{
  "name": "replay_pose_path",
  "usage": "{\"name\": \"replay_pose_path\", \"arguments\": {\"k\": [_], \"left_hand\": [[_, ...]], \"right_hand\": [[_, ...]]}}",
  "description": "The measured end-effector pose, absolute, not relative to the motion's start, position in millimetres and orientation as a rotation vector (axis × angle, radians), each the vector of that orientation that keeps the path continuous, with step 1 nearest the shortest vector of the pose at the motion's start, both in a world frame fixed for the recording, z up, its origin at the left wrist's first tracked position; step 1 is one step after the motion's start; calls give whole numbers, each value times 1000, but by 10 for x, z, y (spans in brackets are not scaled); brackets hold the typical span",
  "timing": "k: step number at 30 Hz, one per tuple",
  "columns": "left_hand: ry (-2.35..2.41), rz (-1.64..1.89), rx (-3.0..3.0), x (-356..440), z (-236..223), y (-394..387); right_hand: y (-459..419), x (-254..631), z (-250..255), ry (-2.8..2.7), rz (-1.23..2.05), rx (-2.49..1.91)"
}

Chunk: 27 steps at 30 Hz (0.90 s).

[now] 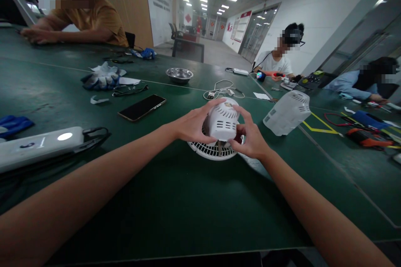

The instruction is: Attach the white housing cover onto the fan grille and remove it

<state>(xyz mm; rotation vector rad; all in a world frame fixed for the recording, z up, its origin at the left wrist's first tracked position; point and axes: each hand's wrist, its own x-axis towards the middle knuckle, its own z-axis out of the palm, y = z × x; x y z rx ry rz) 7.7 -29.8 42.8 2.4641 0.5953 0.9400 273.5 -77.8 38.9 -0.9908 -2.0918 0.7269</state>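
Note:
A white vented motor housing stands over a round white fan grille on the green table. My left hand grips the housing from the left, its thumb near the lower edge. From the right, my right hand holds the same housing, with fingers at its upper side and thumb low down. Between housing and grille a small metallic part shows; the rest of the joint is hidden. A translucent white plastic cover with slots lies to the right of my right hand.
Left of my hands lie a phone, gloves and a white power strip. Beyond are a metal bowl and a white cable. A multimeter lies at right. Several people sit around the table.

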Motion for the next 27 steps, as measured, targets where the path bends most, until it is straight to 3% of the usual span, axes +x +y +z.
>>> {"name": "replay_pose_path", "arguments": {"k": [13,21,27], "left_hand": [[477,1003,2538,23,355,-177],[885,1036,2603,91,298,-234],[1360,1085,2246,-27,183,-123]], "right_hand": [[-783,2734,452,-2202,645,-1005],[-701,2706,393,-2130,133,-1087],[-632,2846,348,-1971,275,-1166]]}}
